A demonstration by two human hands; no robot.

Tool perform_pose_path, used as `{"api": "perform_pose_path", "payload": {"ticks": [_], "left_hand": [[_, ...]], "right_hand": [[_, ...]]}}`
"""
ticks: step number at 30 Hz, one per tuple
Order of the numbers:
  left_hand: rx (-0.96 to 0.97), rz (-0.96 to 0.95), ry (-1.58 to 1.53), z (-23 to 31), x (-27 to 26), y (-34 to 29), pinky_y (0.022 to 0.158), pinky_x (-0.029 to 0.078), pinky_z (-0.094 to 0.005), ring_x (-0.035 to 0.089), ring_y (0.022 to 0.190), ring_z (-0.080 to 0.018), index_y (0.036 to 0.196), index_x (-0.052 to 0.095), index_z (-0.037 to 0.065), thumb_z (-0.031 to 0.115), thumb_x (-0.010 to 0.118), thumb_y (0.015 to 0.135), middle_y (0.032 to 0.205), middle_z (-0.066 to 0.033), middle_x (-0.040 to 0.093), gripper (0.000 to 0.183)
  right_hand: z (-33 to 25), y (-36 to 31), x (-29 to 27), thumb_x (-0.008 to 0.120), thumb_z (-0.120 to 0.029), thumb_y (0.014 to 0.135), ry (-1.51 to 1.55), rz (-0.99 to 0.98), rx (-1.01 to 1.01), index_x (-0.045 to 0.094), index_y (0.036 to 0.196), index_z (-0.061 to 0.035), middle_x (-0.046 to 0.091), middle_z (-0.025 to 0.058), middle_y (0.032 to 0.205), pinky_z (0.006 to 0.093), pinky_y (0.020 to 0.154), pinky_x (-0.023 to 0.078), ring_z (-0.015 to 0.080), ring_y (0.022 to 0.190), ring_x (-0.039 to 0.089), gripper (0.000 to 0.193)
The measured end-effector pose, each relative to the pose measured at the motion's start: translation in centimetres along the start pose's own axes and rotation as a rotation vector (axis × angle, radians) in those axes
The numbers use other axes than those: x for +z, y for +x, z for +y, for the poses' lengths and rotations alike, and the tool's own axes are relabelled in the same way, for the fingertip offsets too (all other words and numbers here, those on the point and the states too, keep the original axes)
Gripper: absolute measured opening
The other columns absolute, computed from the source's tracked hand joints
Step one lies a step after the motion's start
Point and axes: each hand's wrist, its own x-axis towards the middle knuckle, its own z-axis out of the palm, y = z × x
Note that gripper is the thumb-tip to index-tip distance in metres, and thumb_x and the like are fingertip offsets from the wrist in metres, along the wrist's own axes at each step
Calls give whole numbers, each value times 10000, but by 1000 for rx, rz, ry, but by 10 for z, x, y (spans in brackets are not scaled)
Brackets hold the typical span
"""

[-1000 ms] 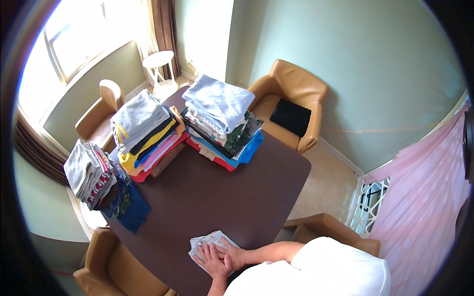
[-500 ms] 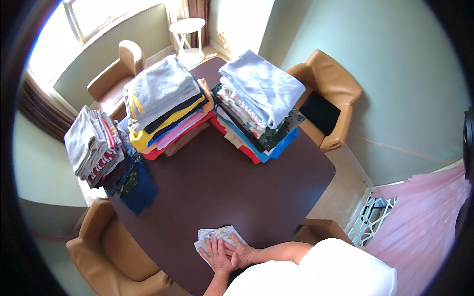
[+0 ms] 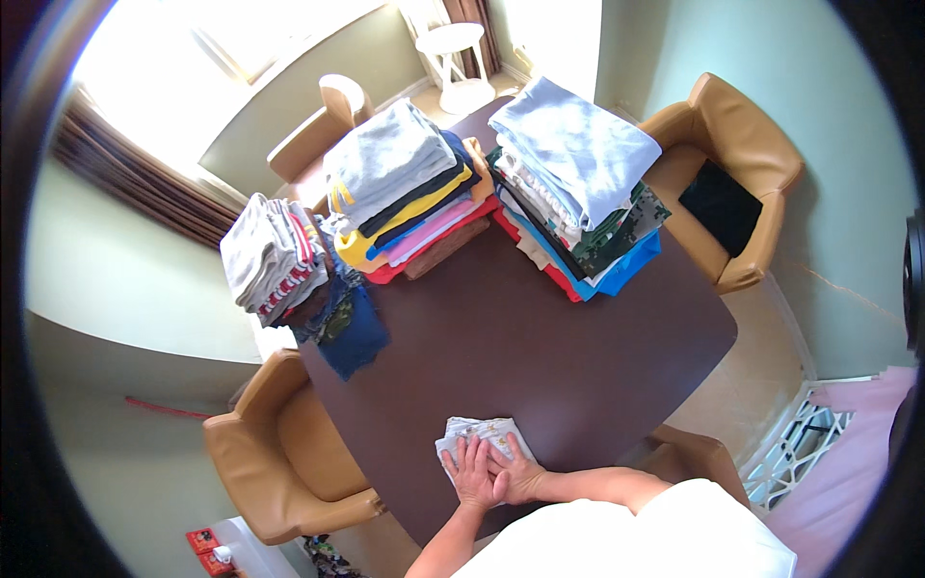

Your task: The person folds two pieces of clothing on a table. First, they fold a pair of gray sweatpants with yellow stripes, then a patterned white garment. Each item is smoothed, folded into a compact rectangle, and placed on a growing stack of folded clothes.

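Observation:
Near the table's front edge lies a small folded white cloth (image 3: 482,427) with a faint print; what kind of garment it is I cannot make out. My left hand (image 3: 475,474) rests flat on it with the fingers spread. Beside it, my right hand (image 3: 518,473) presses on the same cloth, fingers stretched out and partly overlapped by the left hand. Both hands touch the cloth from above without gripping it. Its lower part is hidden under them.
Folded clothes stand on the dark brown table (image 3: 540,337): a left stack (image 3: 275,255), a middle stack (image 3: 400,183) and a right stack (image 3: 578,154). Tan armchairs (image 3: 318,453) surround the table. A white side table (image 3: 451,40) stands beyond it.
The whole view has shifted, so the table and stacks appear farther right. My hands stay flat on the folded cloth, which looks the same.

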Motion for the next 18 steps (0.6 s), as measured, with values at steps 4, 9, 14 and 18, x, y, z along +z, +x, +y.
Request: {"api": "perform_pose_path", "payload": {"ticks": [4,9,14,18], "left_hand": [[6,25,20,-1,0,0,1246,33,-656,320,1528,-400,1443,532,37,565,545,893,1547,-169,492,762],[-2,67,62,-1,-4,4,1256,58,-623,347,1519,-390,1467,523,42,547,529,909,1544,-165,501,753],[-108,110,78,3,4,6,1240,157,-628,323,1525,-418,1465,521,24,525,634,886,1586,-202,454,774],[-353,295,138,21,10,-17,1240,202,-598,308,1528,-428,1530,417,19,295,694,901,1622,-221,389,741]], "right_hand": [[1,1,10,531,-428,941,-30,115,0,440,1562,-93,283,190,1656,855,1083,167,432,1547,183,711],[4,8,-10,543,-381,954,8,50,-25,424,1576,-92,217,177,1696,855,1096,130,418,1583,104,696],[25,2,-15,553,-401,963,162,123,-106,455,1552,-89,267,206,1676,807,1139,139,450,1555,208,674],[53,-29,-26,646,-377,928,167,199,-167,505,1495,-70,310,226,1650,678,1218,181,451,1536,253,661]]}}
